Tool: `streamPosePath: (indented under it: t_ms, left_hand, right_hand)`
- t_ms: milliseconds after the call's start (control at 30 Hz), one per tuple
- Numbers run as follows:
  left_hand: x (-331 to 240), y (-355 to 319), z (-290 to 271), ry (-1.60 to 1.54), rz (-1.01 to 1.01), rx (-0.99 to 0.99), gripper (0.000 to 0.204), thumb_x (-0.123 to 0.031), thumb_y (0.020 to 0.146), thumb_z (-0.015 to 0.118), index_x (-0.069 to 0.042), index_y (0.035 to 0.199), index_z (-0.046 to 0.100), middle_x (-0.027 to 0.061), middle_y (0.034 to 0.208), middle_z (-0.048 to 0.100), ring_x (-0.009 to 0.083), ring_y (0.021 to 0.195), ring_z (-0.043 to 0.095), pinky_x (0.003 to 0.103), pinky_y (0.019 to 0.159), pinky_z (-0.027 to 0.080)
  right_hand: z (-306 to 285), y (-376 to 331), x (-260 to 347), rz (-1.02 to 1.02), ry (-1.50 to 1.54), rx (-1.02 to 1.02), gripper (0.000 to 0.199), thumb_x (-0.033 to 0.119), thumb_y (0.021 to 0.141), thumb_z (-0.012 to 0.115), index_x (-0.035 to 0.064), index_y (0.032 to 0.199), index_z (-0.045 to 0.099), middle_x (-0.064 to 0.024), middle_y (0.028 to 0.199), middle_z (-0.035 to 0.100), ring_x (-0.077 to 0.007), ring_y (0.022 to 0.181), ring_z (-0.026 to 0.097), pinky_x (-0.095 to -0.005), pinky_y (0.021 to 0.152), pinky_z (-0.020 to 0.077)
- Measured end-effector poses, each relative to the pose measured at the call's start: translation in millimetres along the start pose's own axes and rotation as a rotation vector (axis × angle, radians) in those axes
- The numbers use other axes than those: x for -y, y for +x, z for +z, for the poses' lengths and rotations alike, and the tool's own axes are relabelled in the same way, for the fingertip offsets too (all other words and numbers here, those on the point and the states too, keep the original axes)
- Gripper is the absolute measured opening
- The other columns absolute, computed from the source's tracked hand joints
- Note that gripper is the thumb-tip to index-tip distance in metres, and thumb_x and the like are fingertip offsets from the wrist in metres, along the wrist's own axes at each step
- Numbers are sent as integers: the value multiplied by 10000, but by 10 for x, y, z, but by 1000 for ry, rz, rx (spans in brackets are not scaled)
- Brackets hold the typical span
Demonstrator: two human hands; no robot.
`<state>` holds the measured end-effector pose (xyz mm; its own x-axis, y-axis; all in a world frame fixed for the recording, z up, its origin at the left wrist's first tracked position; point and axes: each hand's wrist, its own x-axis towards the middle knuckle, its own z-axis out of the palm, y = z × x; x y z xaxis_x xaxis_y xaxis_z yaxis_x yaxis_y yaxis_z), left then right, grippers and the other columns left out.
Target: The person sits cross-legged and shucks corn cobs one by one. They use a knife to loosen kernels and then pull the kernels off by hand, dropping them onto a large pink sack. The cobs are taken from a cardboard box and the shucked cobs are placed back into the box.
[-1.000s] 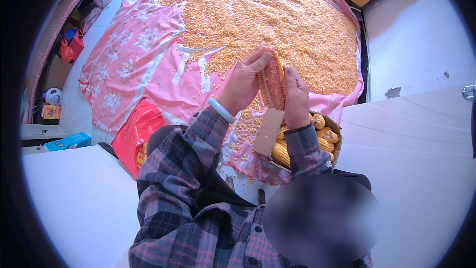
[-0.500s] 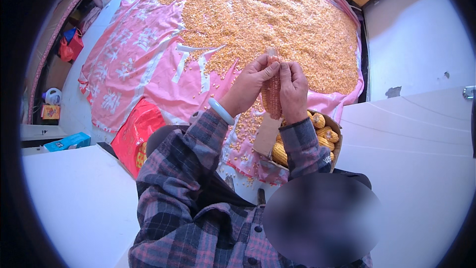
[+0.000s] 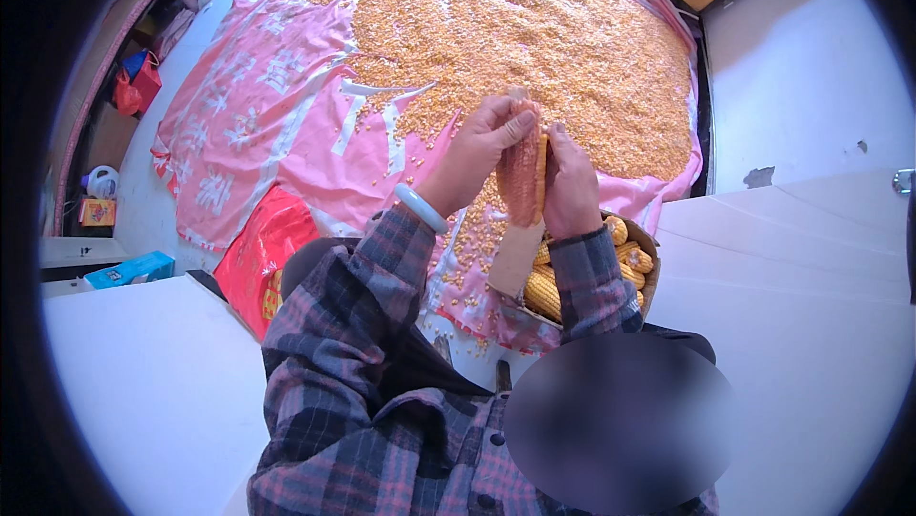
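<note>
Both hands are working one corn cob [image 3: 523, 173], holding it upright out in front of the chest, above the near edge of the pink sheet [image 3: 277, 125]. Left hand [image 3: 474, 155] is wrapping the cob from its left side, thumb and fingers curling around the upper part; a pale bangle [image 3: 421, 208] is sitting on that wrist. Right hand [image 3: 570, 187] is clamping the lower right side, fingers pressed together along the cob, thumb probably pushing on the remaining yellow kernel row, though the fisheye is making that contact too small to call for sure. Most of the cob face toward the camera is looking bare and reddish, with a yellow strip still on along the right edge. To do this step well: keeping the right hand as the anchor, rolling the left thumb sideways across a row rather than digging straight in, and rotating the cob a little after each row so the thumb is always working next to an already cleared gap. Keeping the cob over the sheet matters, since loose kernels [image 3: 515, 30] are already lying spread across it and strays are landing near the edge. The cardboard box [image 3: 652, 251] of whole yellow cobs is sitting just below the right wrist, near at hand. A red bag [image 3: 272, 249] is lying to the left.
</note>
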<state>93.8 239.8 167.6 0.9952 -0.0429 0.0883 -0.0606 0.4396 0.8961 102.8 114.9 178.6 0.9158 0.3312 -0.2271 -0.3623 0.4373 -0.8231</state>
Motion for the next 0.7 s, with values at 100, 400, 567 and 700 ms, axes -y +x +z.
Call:
streamPosePath:
  t_ms: [100, 400, 567, 700]
  left_hand:
    - [4, 8, -9, -69, -35, -45, 252, -216, 923, 531, -34, 1096, 525, -17, 969, 556, 45, 888, 510, 207, 789, 418]
    - [31, 3, -46, 115, -24, 10, 221, -229, 905, 568, -33, 1006, 553, -21, 899, 551, 39, 836, 495, 210, 739, 417]
    - [-24, -28, -20, 186, 2, 41, 197, -222, 905, 566, -45, 991, 567, -41, 875, 548, 28, 821, 489, 224, 743, 413]
    - [-49, 28, -41, -86, -47, -71, 185, -230, 906, 564, -61, 983, 575, -56, 854, 547, 19, 795, 492, 204, 710, 408]
  right_hand:
    - [52, -100, -35, -20, -136, 1, 307, 275, 966, 426, 13, 1027, 574, -20, 871, 602, -79, 754, 566, -232, 671, 469]
    - [7, -21, -98, -24, -34, -40, 251, 243, 951, 456, 26, 999, 572, -32, 872, 601, -92, 761, 576, -242, 672, 477]
    - [-83, 33, -76, 88, 37, 7, 312, 273, 969, 387, 17, 1048, 547, -65, 963, 591, -138, 839, 589, -281, 734, 492]
    - [12, -72, -180, -45, -127, 46, 307, 258, 975, 371, 15, 1073, 530, -71, 985, 600, -137, 853, 598, -271, 752, 494]
